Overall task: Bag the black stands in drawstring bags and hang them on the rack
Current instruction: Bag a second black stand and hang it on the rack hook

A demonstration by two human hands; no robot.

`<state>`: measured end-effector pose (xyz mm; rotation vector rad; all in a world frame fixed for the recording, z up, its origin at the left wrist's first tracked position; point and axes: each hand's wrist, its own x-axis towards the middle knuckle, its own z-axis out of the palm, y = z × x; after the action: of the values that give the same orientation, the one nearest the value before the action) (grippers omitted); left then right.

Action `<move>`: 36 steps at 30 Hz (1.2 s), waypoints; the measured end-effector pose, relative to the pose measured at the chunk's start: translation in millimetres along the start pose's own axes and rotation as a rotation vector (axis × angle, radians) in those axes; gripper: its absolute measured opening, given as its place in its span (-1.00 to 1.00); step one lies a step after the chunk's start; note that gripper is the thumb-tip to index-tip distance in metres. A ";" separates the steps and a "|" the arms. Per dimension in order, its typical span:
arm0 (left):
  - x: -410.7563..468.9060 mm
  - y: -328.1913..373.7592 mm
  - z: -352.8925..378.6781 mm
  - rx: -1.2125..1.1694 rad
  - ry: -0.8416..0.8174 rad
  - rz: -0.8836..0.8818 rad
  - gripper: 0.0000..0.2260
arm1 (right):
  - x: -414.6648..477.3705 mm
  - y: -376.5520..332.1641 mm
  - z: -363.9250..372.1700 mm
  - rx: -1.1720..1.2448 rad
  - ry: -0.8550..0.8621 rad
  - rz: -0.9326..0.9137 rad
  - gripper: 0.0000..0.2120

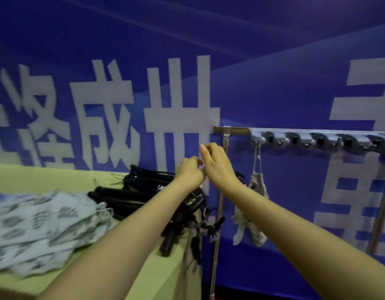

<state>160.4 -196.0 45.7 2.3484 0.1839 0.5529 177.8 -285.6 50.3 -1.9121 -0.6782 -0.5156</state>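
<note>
My left hand [190, 172] and my right hand [217, 163] are raised and touching, fingertips pinched together on what looks like a thin pale drawstring. They are just left of the rack's metal post [219, 202]. The grey hook bar of the rack [317, 139] runs to the right at hand height. One patterned drawstring bag [257, 185] hangs by its cords from the first hook, partly behind my right forearm. A pile of black stands [139, 191] lies on the table below my left arm. Whatever hangs from the pinched string is hidden by my arms.
A heap of flat patterned drawstring bags [42, 221] lies at the left of the yellow-green table [57, 176]. A blue banner with large white characters [178, 100] covers the wall behind. The other hooks to the right carry nothing.
</note>
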 end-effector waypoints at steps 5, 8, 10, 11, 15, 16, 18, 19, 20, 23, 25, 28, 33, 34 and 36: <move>-43.3 -57.3 -71.9 0.054 0.156 -0.078 -0.75 | -32.0 -46.5 57.8 0.024 -0.175 -0.024 -0.69; -60.8 -99.7 -99.8 0.119 0.232 -0.141 -0.78 | -44.4 -72.3 86.3 0.017 -0.247 -0.053 -0.66; -70.1 -127.9 -117.4 0.189 0.287 -0.173 -0.78 | -52.0 -86.1 105.9 0.031 -0.299 -0.055 -0.67; -73.0 -141.8 -123.4 0.233 0.310 -0.184 -0.78 | -55.5 -90.2 114.5 0.033 -0.327 -0.050 -0.67; -81.7 -183.2 -138.7 0.308 0.312 -0.240 -0.70 | -66.8 -98.6 140.0 0.024 -0.413 -0.022 -0.63; -83.4 -189.3 -141.3 0.336 0.296 -0.255 -0.67 | -68.1 -100.0 143.3 0.027 -0.430 -0.009 -0.63; -86.3 -199.5 -144.1 0.434 0.257 -0.267 -0.64 | -70.1 -100.3 146.6 0.034 -0.461 0.019 -0.62; -87.9 -204.0 -144.7 0.475 0.231 -0.266 -0.64 | -71.1 -99.4 148.2 0.033 -0.474 0.036 -0.61; -89.1 -208.3 -145.5 0.500 0.205 -0.265 -0.63 | -71.8 -98.5 149.6 0.034 -0.484 0.053 -0.61; -88.8 -222.2 -146.0 0.511 0.153 -0.236 -0.67 | -72.8 -92.7 152.8 0.027 -0.495 0.102 -0.60; -89.7 -225.8 -146.8 0.513 0.155 -0.213 -0.80 | -73.3 -88.2 153.3 0.017 -0.503 0.129 -0.60; -91.7 -223.9 -149.3 0.514 0.175 -0.207 -0.94 | -74.5 -81.8 153.2 0.041 -0.517 0.171 -0.60; -90.2 -197.6 -161.5 0.327 0.400 -0.172 -0.86 | -76.7 -80.6 156.0 0.145 -0.581 0.295 -0.61; -87.8 -188.5 -166.6 0.269 0.465 -0.145 -0.85 | -76.1 -82.5 156.8 0.217 -0.606 0.352 -0.59; -83.3 -166.9 -177.6 0.166 0.569 -0.120 -0.84 | -74.9 -91.0 157.1 0.348 -0.649 0.449 -0.51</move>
<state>11.3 12.8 22.4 2.2572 0.6461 1.1716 70.5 -128.6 1.0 -1.8066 -0.6543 0.5014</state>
